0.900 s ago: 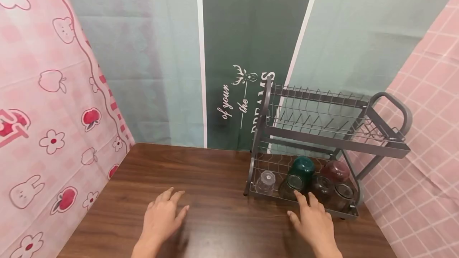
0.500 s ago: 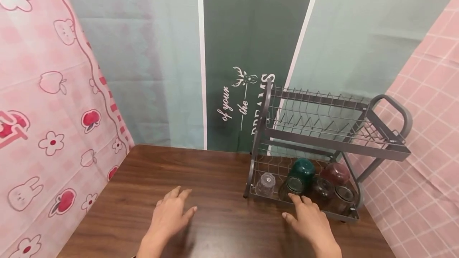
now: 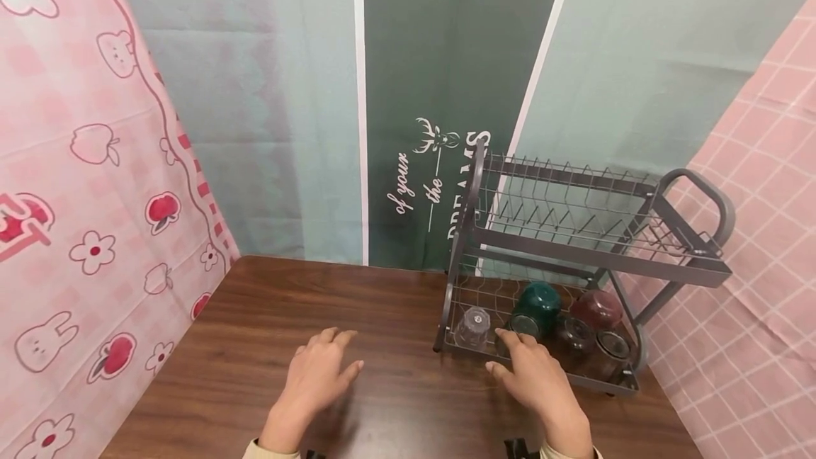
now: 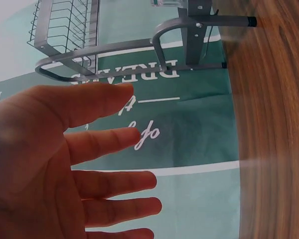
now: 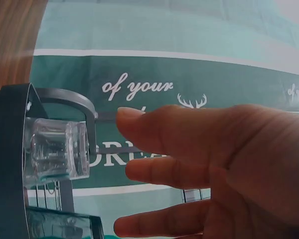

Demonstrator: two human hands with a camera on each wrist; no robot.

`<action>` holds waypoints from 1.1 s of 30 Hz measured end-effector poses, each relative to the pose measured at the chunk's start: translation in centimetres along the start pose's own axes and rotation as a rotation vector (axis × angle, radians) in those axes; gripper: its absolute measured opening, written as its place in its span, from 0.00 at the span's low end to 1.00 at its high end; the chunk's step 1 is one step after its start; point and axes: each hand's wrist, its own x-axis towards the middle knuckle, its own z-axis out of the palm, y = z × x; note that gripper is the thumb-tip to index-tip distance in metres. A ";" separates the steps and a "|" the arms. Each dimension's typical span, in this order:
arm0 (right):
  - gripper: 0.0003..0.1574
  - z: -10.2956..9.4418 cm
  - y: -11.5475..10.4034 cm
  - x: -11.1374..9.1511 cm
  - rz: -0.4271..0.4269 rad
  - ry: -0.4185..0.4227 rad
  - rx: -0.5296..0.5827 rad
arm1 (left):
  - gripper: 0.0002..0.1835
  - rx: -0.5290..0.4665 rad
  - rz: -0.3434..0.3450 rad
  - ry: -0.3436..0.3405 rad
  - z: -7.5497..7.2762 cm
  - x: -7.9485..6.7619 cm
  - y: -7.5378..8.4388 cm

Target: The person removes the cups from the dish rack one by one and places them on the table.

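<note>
My left hand (image 3: 319, 374) hovers over the wooden table with relaxed, spread fingers and holds nothing. The left wrist view shows its open palm (image 4: 35, 149) and straight fingers. In front of the dish rack my right hand (image 3: 538, 381) holds nothing either, its fingers loosely extended in the right wrist view. Nearest to those fingertips on the lower shelf are a small clear glass (image 3: 473, 328) and a greenish glass (image 3: 524, 324), partly hidden by the hand. Behind stand a teal cup (image 3: 540, 302) and a reddish cup (image 3: 598, 309). Two darker glasses (image 3: 613, 351) sit to the right.
A grey two-tier dish rack (image 3: 599, 253) stands on the right part of the brown wooden table (image 3: 331, 289). Its upper tier is a wire plate holder. Printed curtains enclose the table: green behind (image 3: 446, 55), pink at the left (image 3: 95, 197) and pink checked at the right (image 3: 752, 232).
Both hands have moved inward: the left to the right, the right to the left, from before the greenish glass toward the clear one. The glasses and rack stay put.
</note>
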 end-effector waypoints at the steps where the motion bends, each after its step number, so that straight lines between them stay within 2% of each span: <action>1: 0.37 0.1 -0.1 0.1 -0.004 0.000 0.000 | 0.26 0.000 0.009 0.002 0.1 0.1 0.1; 12: 0.36 1.3 -0.3 2.6 -0.077 0.033 0.035 | 0.23 -0.029 0.097 0.038 1.7 1.5 0.5; 18: 0.33 2.4 -0.5 3.8 -0.107 0.110 0.057 | 0.21 -0.073 0.140 0.052 3.3 2.2 0.7; 28: 0.33 3.6 -1.0 5.4 -0.088 0.146 0.057 | 0.23 0.000 0.187 0.064 5.0 3.3 1.5; 33: 0.32 4.5 -0.9 6.0 -0.076 0.162 0.061 | 0.23 0.006 0.195 0.040 5.8 3.8 2.0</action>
